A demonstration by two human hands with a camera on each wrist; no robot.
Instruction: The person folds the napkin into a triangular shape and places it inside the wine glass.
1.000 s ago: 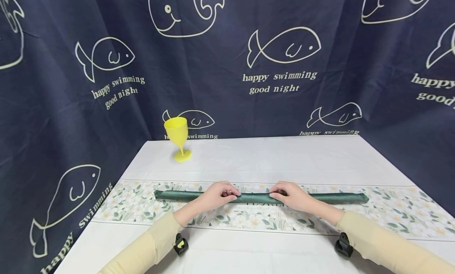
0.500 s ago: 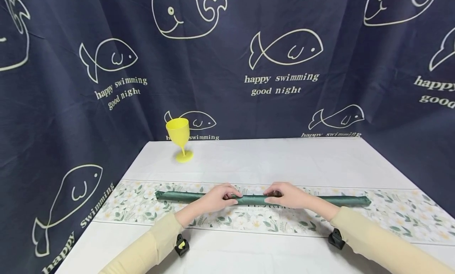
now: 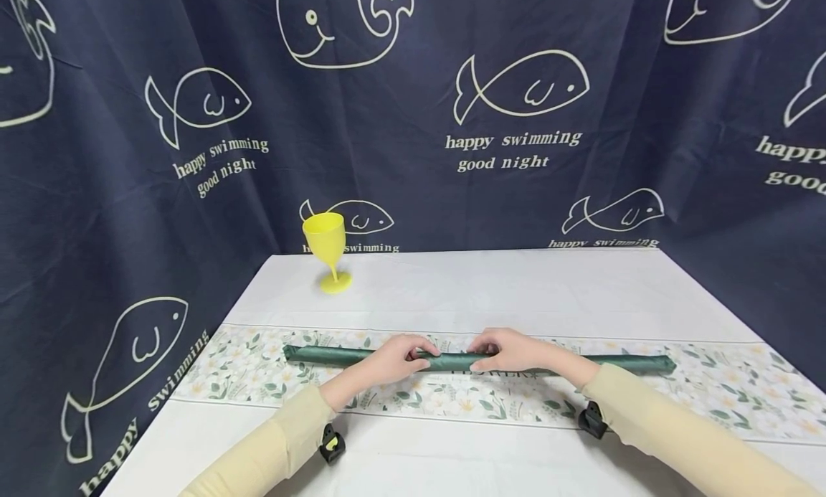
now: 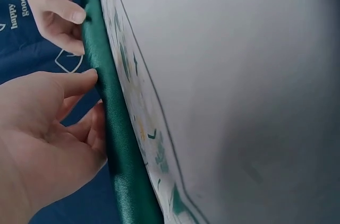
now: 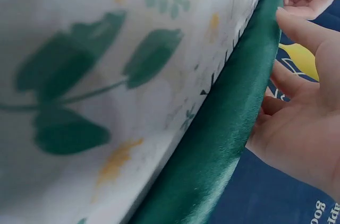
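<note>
- Green roll (image 3: pixel 454 362), long, slim and satiny, lies sideways along the floral band (image 3: pixel 452 400), with its two ends in sight.
- The left hand (image 3: pixel 392 358) pinches it near its middle, thumb on the near side and fingers curled to the far side; some fingertips are hidden behind the roll.
- The right hand (image 3: pixel 512 352) holds it the same way, a short stretch of green showing between the two; how firmly either presses, I cannot tell.
- Dark capital lettering (image 3: pixel 516 374) on the band is partly covered by the roll and hard to read whole.
- In the left wrist view the other hand is cut off at the top; in the right wrist view the printed leaves are blurred.
- Both cream sleeves (image 3: pixel 271 439) run out of view; a black device (image 3: pixel 332 443) sits by each wrist.
- A yellow goblet (image 3: pixel 325 237) stands upright at the far left of the white tabletop (image 3: pixel 490 289).
- Navy curtains (image 3: pixel 387 138) surround the table, their outlined fish and whales cut off at the edges.
</note>
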